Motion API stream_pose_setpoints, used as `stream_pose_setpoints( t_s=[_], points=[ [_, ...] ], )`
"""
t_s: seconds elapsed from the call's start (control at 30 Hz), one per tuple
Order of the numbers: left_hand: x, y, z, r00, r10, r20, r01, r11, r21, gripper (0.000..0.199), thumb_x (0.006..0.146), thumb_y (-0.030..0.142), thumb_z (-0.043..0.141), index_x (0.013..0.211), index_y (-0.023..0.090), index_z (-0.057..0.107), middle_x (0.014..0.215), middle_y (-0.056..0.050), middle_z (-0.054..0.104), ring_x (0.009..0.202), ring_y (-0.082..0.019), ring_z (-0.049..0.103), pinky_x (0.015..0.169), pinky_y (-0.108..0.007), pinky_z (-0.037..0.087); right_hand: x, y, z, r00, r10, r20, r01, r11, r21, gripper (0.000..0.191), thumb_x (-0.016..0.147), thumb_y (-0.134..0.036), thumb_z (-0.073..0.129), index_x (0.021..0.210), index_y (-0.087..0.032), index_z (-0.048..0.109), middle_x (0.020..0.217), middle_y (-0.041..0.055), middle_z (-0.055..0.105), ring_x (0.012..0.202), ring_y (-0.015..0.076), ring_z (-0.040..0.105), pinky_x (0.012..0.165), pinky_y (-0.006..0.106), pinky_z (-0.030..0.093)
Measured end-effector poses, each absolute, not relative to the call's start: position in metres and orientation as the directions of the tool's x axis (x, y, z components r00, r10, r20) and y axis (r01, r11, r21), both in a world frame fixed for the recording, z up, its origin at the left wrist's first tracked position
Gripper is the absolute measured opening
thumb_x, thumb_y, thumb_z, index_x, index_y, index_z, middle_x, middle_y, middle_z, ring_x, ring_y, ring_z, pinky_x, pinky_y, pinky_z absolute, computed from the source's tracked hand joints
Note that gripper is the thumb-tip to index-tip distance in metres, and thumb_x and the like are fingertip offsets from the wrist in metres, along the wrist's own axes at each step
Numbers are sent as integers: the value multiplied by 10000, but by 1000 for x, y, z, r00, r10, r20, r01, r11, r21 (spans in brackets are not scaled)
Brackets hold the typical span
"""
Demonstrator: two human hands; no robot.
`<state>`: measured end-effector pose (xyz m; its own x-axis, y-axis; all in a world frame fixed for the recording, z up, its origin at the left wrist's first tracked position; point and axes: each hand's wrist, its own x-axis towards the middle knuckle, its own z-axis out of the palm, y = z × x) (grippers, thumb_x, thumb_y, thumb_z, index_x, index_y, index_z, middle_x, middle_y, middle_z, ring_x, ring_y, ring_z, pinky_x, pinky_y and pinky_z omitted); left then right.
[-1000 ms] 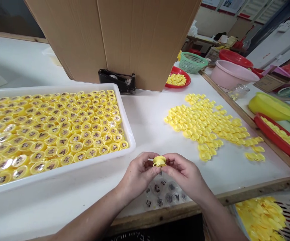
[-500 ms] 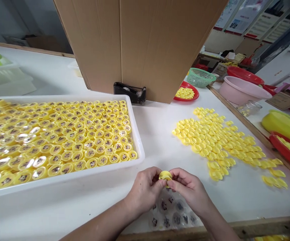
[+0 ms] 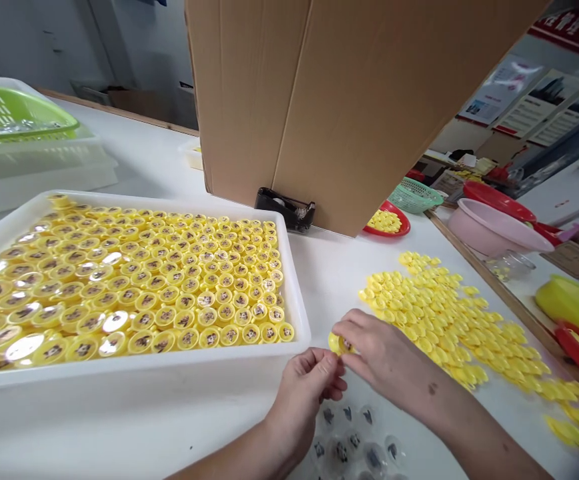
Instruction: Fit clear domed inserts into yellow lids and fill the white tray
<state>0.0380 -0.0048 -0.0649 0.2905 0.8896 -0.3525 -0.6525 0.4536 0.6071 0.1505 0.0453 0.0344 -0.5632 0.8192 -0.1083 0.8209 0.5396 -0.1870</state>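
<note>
The held yellow piece [image 3: 335, 343] looks to be of smooth, shiny plastic. The filled yellow pieces [image 3: 209, 339] have glossy tops, which reflect the light strongly. Their white tray [image 3: 297, 320] seems smooth plastic also. The clear discs [image 3: 373, 459] are transparent and shiny. Behind, the brown cardboard [image 3: 359, 113] is matt; the black tape dispenser [image 3: 285, 210] appears of glossy plastic. The bench [image 3: 239, 413] has a smooth white surface and a rough wooden strip [image 3: 497, 289].

Massed yellow parts [image 3: 424, 313] suggest a workshop.
</note>
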Motion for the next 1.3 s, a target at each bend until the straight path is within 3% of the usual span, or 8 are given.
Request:
stream_pose_setpoints(
  t_s=[0.17,0.33,0.5,0.67,0.73,0.87,1.07,1.3],
  points=[
    [41,-6,-68,301,831,-468,-564,551,615,304,725,392,615,807,106,547,800,-69,594,609,-114,533,565,-239,359,112,89,37,-501,858,114,787,506,-353,265,755,-173,641,1000,-237,561,929,-15,623,769,125,569,683,226,424],
    [40,-5,-67,344,821,-456,-453,570,685,221,692,310,581,777,110,543,735,-49,597,551,-98,504,525,-234,341,72,116,17,-536,839,100,805,543,-239,227,709,-267,711,893,-209,593,845,-6,650,786,162,561,690,258,405],
    [41,-4,-68,372,797,-475,-427,602,675,161,669,239,542,767,112,545,702,-36,593,504,-89,491,490,-229,331,70,129,6,-564,823,69,812,568,-136,266,673,-414,754,768,-205,620,741,-1,639,802,200,529,712,309,380],
    [43,-4,-70,389,791,-472,-432,609,665,147,660,216,537,766,115,556,690,-29,600,499,-88,499,497,-229,344,72,138,3,-570,820,60,819,572,-44,316,691,-506,714,709,-199,641,995,59,616,1012,258,463,794,368,357],
    [42,-5,-70,394,788,-473,-418,612,671,146,657,208,531,766,115,563,696,-31,605,501,-88,500,498,-229,342,70,142,3,-581,813,38,813,582,-12,357,698,-545,689,659,-194,639,1098,76,579,1077,278,426,819,388,349],
    [41,-5,-68,401,775,-488,-378,626,682,152,639,181,513,763,117,573,691,-29,606,499,-86,496,491,-226,331,64,149,9,-627,776,-68,775,630,43,410,674,-587,689,604,-186,632,1109,91,576,1098,293,416,812,384,365],
    [42,-8,-67,435,749,-500,-345,652,675,173,604,156,503,754,127,583,662,-13,597,490,-83,492,485,-219,328,45,158,29,-674,704,-226,694,707,135,412,607,-568,751,653,-170,654,973,99,603,1028,290,451,797,356,384],
    [41,-8,-68,441,741,-507,-327,658,678,143,621,151,503,741,140,580,677,-18,601,495,-82,490,489,-221,329,15,155,38,-676,653,-342,589,757,283,371,493,-413,869,681,-144,694,891,127,608,981,306,453,797,380,357]
  ],
)
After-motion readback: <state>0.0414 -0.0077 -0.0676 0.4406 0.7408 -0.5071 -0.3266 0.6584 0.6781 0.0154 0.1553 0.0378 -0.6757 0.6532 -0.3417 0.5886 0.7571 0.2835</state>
